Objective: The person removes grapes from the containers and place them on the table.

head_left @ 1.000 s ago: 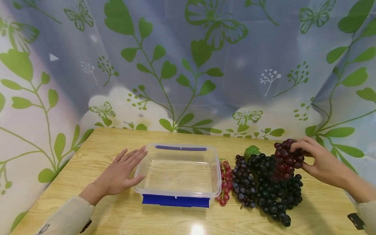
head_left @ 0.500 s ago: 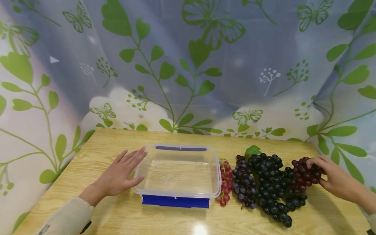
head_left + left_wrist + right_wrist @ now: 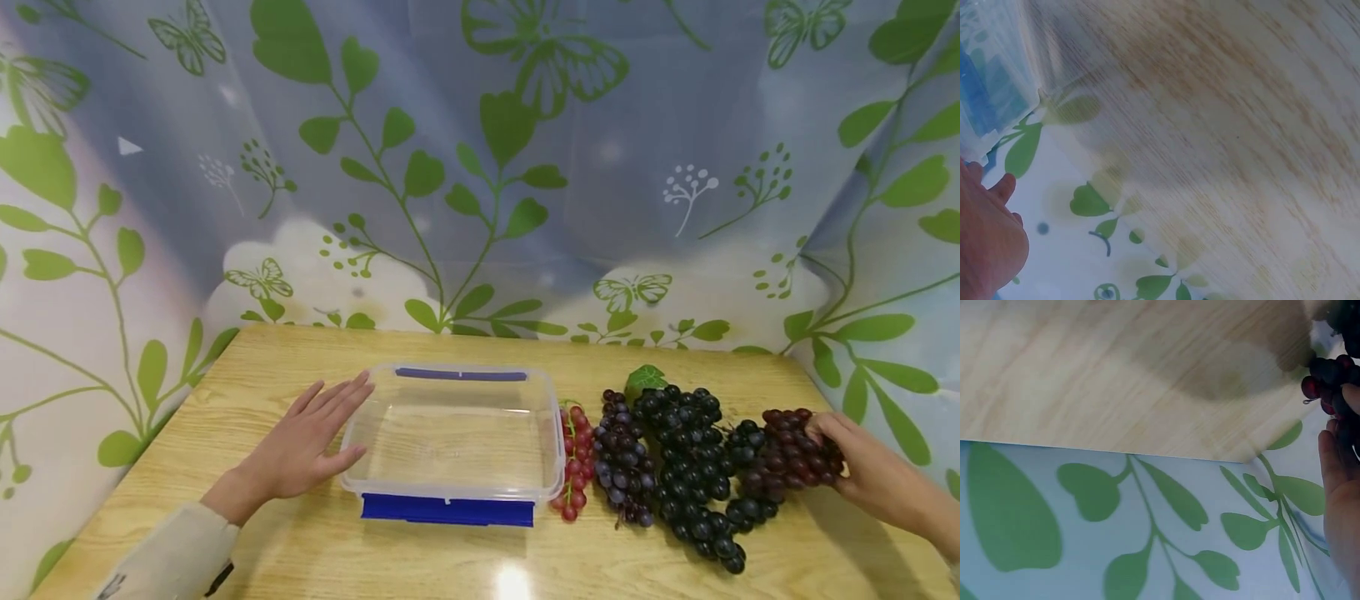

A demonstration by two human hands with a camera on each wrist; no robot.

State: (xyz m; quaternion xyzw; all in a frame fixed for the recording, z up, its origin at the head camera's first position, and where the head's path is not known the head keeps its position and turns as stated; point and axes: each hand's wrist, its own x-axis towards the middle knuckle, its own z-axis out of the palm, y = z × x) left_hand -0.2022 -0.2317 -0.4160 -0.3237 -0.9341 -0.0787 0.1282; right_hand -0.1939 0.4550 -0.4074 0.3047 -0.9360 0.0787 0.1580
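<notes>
At the right end of the table, my right hand (image 3: 885, 479) holds a bunch of dark red grapes (image 3: 795, 450) between thumb and fingers. Part of that bunch lies over or against the black grapes (image 3: 693, 450) to its left. In the right wrist view the hand (image 3: 1342, 503) and the red bunch show only at the right edge. My left hand (image 3: 303, 446) has straight fingers, its fingertips at the left rim of a clear plastic container (image 3: 450, 487) with blue side clips. In the left wrist view only part of the hand (image 3: 988, 237) shows.
Right of the container lie a small bunch of light red grapes (image 3: 576, 462) and a bunch of purple grapes (image 3: 624, 467). A green leaf (image 3: 647, 379) sits behind them. A printed curtain (image 3: 480, 183) hangs along the back of the wooden table (image 3: 285, 550).
My right hand has moved right and down with the dark red bunch, from above the black grapes to beside them at the table. The left hand stays at the container.
</notes>
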